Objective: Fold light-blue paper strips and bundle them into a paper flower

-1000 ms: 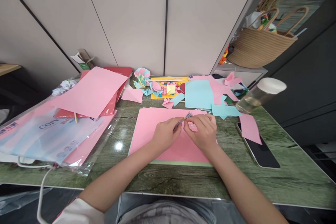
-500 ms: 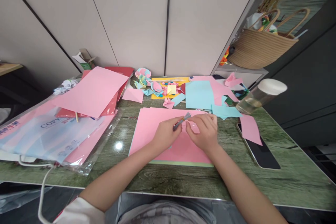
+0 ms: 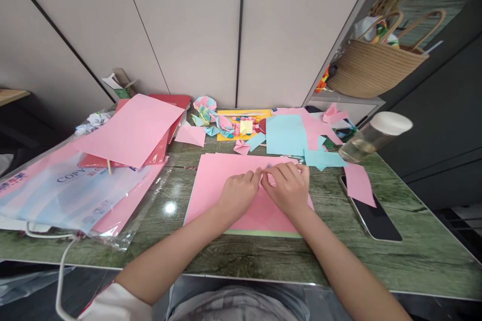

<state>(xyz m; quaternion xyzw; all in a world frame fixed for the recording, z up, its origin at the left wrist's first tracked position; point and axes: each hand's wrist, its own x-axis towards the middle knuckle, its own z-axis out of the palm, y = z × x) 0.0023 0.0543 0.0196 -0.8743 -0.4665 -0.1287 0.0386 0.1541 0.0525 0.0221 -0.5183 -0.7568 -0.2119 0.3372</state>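
Observation:
My left hand (image 3: 241,191) and my right hand (image 3: 289,183) meet fingertip to fingertip over a stack of pink paper sheets (image 3: 211,188). Both are closed in a pinch. Just beyond the fingers shows the fringed tip of a small grey-blue paper piece (image 3: 268,165); the rest of it is hidden by my hands. I cannot make out which fingers bear on it. A light green sheet edge (image 3: 263,233) peeks out under the pink stack.
Behind lie folded paper flowers (image 3: 205,105), a yellow tray of beads (image 3: 222,130) and blue paper (image 3: 286,134). On the right are a phone (image 3: 380,220), a pink slip (image 3: 359,185) and a bottle (image 3: 371,135). A plastic paper packet (image 3: 94,190) covers the left side.
My right hand has moved left and now touches the left fingertips. The fringed paper piece, plainly seen before in the left fingers, is now mostly hidden behind both hands.

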